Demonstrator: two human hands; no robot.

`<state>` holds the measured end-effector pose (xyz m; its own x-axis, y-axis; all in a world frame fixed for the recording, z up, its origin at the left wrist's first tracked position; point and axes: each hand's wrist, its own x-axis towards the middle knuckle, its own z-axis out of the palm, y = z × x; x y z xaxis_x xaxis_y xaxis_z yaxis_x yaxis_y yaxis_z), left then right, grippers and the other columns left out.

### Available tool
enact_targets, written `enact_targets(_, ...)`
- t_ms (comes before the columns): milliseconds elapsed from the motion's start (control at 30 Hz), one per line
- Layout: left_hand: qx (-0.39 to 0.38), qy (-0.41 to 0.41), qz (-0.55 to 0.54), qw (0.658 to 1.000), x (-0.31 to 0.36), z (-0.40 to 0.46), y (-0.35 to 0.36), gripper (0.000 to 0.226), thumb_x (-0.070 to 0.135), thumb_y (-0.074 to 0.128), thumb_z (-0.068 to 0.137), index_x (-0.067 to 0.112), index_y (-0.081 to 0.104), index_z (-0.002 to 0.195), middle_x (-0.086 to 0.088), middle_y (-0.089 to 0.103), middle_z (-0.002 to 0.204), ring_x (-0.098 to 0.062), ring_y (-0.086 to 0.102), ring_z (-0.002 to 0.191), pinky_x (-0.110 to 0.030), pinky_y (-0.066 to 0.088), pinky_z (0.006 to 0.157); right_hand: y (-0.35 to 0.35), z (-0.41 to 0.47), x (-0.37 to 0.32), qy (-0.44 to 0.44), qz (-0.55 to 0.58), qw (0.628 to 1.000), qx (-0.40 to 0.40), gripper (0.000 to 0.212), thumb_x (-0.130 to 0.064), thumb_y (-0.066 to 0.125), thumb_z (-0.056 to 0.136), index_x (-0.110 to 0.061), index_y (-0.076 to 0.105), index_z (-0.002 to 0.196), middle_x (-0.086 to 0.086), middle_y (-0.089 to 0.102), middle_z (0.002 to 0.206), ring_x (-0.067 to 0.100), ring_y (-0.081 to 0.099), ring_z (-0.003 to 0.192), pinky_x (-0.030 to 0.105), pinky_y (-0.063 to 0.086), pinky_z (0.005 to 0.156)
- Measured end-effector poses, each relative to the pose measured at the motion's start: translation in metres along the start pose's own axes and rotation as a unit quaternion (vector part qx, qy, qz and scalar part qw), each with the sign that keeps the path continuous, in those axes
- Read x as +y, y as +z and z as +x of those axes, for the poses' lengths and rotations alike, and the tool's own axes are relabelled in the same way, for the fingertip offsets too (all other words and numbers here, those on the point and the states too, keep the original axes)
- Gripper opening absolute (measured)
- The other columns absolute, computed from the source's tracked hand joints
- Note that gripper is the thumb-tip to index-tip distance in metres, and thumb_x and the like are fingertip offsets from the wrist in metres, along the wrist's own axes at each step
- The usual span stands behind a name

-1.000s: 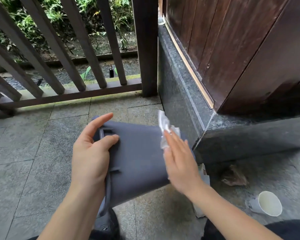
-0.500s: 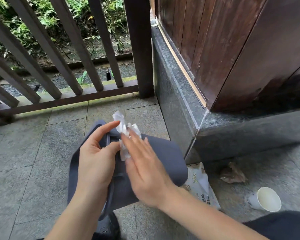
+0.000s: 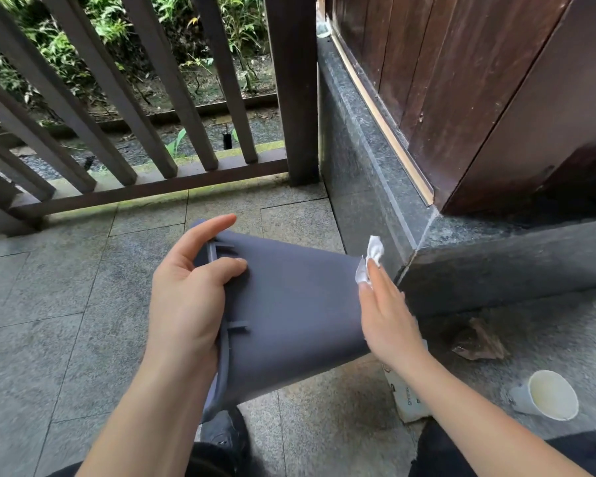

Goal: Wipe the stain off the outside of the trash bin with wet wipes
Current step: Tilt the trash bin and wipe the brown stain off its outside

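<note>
The left hand (image 3: 190,294) grips the rim of the tipped grey plastic trash bin (image 3: 289,315). The right hand (image 3: 387,316), fingers flat, presses a white crumpled wet wipe (image 3: 370,258) on its bottom edge.

Both forearms are seen bare from wrist to the lower edge of the view; no sleeves, watch, bracelet or rings are shown on the left hand (image 3: 190,301) or the right hand (image 3: 387,321). Nails are kept short and unpainted, as far as can be judged. Dark, apparently black trousers (image 3: 496,456) are worn, seen over the right knee at the lower right and as a strip at the lower left. A dark shoe (image 3: 224,433) is seen between the forearms; its surface looks matte, though details are blurred.
</note>
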<state>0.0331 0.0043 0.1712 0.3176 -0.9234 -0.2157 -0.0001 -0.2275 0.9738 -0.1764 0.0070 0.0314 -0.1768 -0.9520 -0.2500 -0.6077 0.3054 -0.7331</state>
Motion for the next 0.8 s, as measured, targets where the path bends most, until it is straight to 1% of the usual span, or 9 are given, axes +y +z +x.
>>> enact_targets(133,0.005,0.006,0.006,1.000,-0.004,0.001,0.002,0.057,0.003,0.065,0.077,0.051,0.077,0.105,0.007,0.078,0.103,-0.021,0.070,0.078,-0.042,0.059,0.071,0.014,-0.008,-0.032,-0.018,0.026,0.998,-0.046,0.056,-0.036,0.021,0.109,-0.025,0.009,0.162,-0.009,0.005,0.171,0.007,-0.001,0.156,0.040,-0.004,0.127)
enact_targets(200,0.001,0.004,0.012,1.000,-0.006,-0.002,0.004,0.059,-0.002,0.063,0.078,0.049,0.077,0.104,0.013,0.073,0.076,-0.022,0.065,0.070,-0.041,0.055,0.065,0.024,-0.024,-0.056,-0.094,0.057,0.992,-0.057,0.054,-0.038,0.021,0.108,-0.031,0.011,0.161,-0.019,0.005,0.169,-0.005,-0.004,0.152,0.036,-0.008,0.126)
enact_targets(267,-0.007,0.005,0.025,1.000,-0.006,-0.005,0.007,0.060,-0.004,0.062,0.079,0.048,0.077,0.103,0.013,0.067,0.064,-0.022,0.059,0.065,-0.040,0.051,0.063,0.031,-0.045,-0.078,-0.189,0.106,0.975,-0.057,0.053,-0.040,0.024,0.106,-0.039,0.015,0.159,-0.030,0.005,0.163,-0.015,-0.006,0.148,0.029,-0.008,0.125)
enact_targets(333,-0.014,0.005,0.021,1.000,-0.004,-0.007,0.007,0.060,-0.007,0.061,0.078,0.045,0.078,0.103,0.010,0.069,0.065,-0.022,0.058,0.064,-0.037,0.050,0.062,0.033,-0.059,-0.089,-0.275,0.133,0.950,-0.056,0.052,-0.036,0.028,0.107,-0.037,0.022,0.159,-0.026,0.014,0.166,-0.009,0.003,0.152,0.026,-0.005,0.125)
enact_targets(467,-0.002,0.003,0.006,1.000,0.004,-0.009,-0.001,0.058,-0.006,0.064,0.076,0.044,0.079,0.103,0.003,0.080,0.094,-0.021,0.070,0.075,-0.040,0.058,0.071,0.018,-0.058,-0.072,-0.360,0.044,0.931,-0.040,0.052,-0.032,0.029,0.108,-0.037,0.021,0.160,-0.013,0.019,0.169,0.003,0.010,0.155,0.044,0.000,0.127)
enact_targets(533,0.008,-0.008,-0.007,1.000,0.007,-0.008,-0.006,0.058,-0.003,0.065,0.077,0.047,0.079,0.103,-0.002,0.077,0.105,-0.025,0.071,0.081,-0.043,0.059,0.073,0.008,-0.046,-0.054,-0.317,-0.014,0.948,-0.030,0.051,-0.039,0.022,0.108,-0.043,0.011,0.158,-0.018,0.012,0.168,0.000,0.003,0.155,0.048,0.001,0.127)
enact_targets(633,0.011,-0.024,-0.028,0.999,0.011,-0.009,-0.007,0.059,-0.004,0.063,0.078,0.047,0.079,0.102,-0.003,0.075,0.109,-0.025,0.069,0.080,-0.042,0.058,0.070,-0.009,-0.019,-0.031,-0.167,-0.030,0.985,-0.021,0.050,-0.040,0.020,0.109,-0.039,0.012,0.159,-0.021,0.007,0.165,-0.006,-0.007,0.150,0.045,0.001,0.127)
enact_targets(700,0.007,-0.026,-0.034,0.999,0.013,-0.011,-0.005,0.059,-0.006,0.062,0.078,0.046,0.079,0.101,-0.003,0.076,0.101,-0.025,0.067,0.076,-0.042,0.056,0.068,-0.019,-0.004,-0.022,-0.072,-0.011,0.997,-0.020,0.052,-0.041,0.024,0.109,-0.036,0.019,0.160,-0.016,0.012,0.168,0.002,0.002,0.154,0.035,0.007,0.122)
enact_targets(800,-0.001,-0.025,-0.025,0.999,0.015,-0.013,-0.001,0.059,-0.005,0.062,0.077,0.047,0.079,0.100,0.005,0.074,0.080,-0.022,0.065,0.069,-0.039,0.055,0.062,-0.023,0.003,-0.018,0.012,0.012,0.999,-0.033,0.053,-0.045,0.023,0.107,-0.039,0.018,0.160,-0.010,0.021,0.168,0.017,0.019,0.155,0.039,0.018,0.121)
